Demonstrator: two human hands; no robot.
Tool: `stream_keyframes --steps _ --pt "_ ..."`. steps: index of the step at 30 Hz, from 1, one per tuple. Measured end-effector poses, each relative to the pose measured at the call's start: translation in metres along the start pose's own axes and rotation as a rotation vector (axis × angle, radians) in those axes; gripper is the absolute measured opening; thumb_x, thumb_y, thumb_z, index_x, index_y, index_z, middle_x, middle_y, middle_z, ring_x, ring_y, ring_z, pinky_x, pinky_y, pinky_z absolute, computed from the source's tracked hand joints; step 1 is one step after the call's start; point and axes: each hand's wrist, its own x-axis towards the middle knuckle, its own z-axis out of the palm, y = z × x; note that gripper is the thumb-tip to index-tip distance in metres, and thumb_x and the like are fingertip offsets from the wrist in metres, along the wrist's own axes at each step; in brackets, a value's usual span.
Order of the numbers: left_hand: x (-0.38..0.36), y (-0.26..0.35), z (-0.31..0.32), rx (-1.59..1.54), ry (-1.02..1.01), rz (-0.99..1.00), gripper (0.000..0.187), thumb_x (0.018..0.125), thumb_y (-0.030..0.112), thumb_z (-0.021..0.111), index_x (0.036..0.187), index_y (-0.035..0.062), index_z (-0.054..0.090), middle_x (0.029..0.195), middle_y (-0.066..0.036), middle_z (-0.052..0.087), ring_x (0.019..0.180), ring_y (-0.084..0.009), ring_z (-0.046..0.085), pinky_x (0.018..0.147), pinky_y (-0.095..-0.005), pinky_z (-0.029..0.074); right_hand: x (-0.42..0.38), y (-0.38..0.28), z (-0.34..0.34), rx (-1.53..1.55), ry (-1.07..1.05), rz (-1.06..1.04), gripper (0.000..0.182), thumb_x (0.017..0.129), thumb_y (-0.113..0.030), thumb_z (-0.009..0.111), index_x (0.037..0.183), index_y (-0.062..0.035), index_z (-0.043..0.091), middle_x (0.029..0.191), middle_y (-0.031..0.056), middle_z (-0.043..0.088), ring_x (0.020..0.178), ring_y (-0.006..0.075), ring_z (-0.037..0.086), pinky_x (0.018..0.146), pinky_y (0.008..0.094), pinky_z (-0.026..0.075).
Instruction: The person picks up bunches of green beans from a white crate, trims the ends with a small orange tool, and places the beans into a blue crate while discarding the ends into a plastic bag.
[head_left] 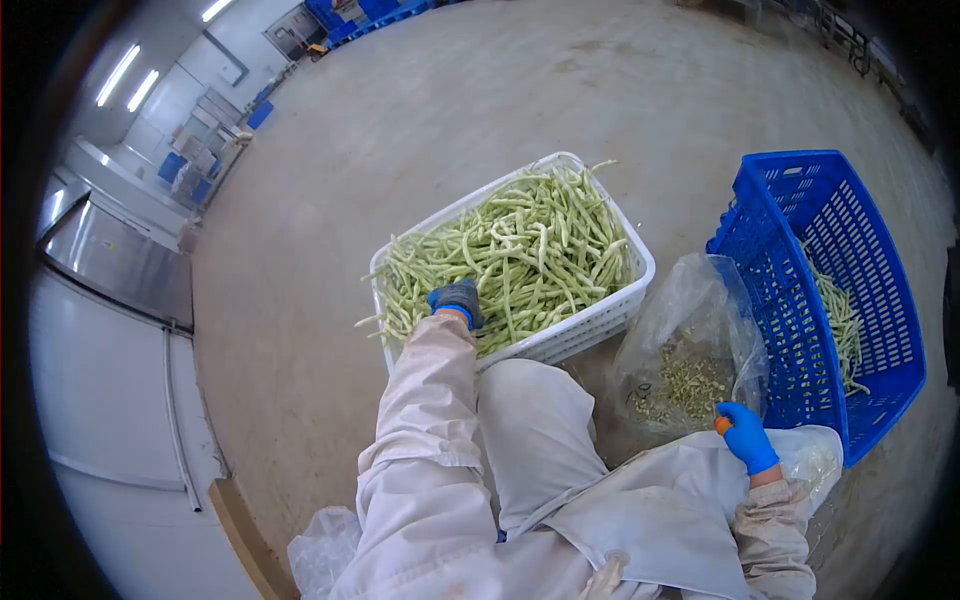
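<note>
Long pale green beans (pixel 520 245) fill a white plastic basket (pixel 643 268) in front of me. My left hand (pixel 457 300), in a dark grey-blue glove, is down in the near left part of the heap. Its fingers look curled around some beans, though their tips are partly hidden. My right hand (pixel 747 438), in a bright blue glove, is closed around a small orange object (pixel 722 425) by my right knee; most of that object is covered. Just beyond this hand lies a clear plastic bag (pixel 690 300) with short cut green bean pieces (pixel 692 385) inside.
A tall blue slatted crate (pixel 780 250) stands on the right, with more green beans (pixel 838 320) in it. Another clear bag (pixel 325 550) lies at lower left, beside a brown board (pixel 245 540). Concrete floor (pixel 400 110) stretches ahead to blue crates in the distance.
</note>
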Motion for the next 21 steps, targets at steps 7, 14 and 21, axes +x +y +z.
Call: stream_keyframes --steps 7,14,21 --pt "0.003 -0.040 -0.085 0.075 -0.125 0.262 0.063 0.060 0.036 0.075 0.115 0.0092 0.058 0.112 -0.017 0.060 0.106 -0.0338 0.056 0.092 -0.0415 0.044 -0.001 -0.005 -0.006 -0.002 -0.007 -0.007 0.026 0.080 -0.010 0.063 0.105 -0.0021 0.061 0.095 0.0155 0.064 0.086 0.0254 0.062 0.075 0.0337 0.049" --pt "0.001 -0.070 -0.098 0.219 0.145 0.287 0.053 0.066 0.034 0.070 0.113 0.0123 0.057 0.109 -0.016 0.061 0.102 -0.0328 0.058 0.086 -0.0428 0.047 0.001 -0.012 -0.006 0.076 -0.016 -0.025 0.025 0.080 -0.008 0.061 0.104 -0.0013 0.061 0.095 0.0159 0.064 0.088 0.0245 0.062 0.076 0.0337 0.048" --pt "-0.019 -0.088 -0.149 0.129 0.302 0.229 0.041 0.074 0.029 0.065 0.110 0.0111 0.056 0.101 -0.015 0.063 0.096 -0.0334 0.060 0.083 -0.0438 0.048 0.003 -0.016 -0.006 0.063 -0.012 0.008 0.026 0.081 -0.010 0.060 0.105 -0.0011 0.061 0.100 0.0180 0.064 0.092 0.0276 0.062 0.080 0.0344 0.048"
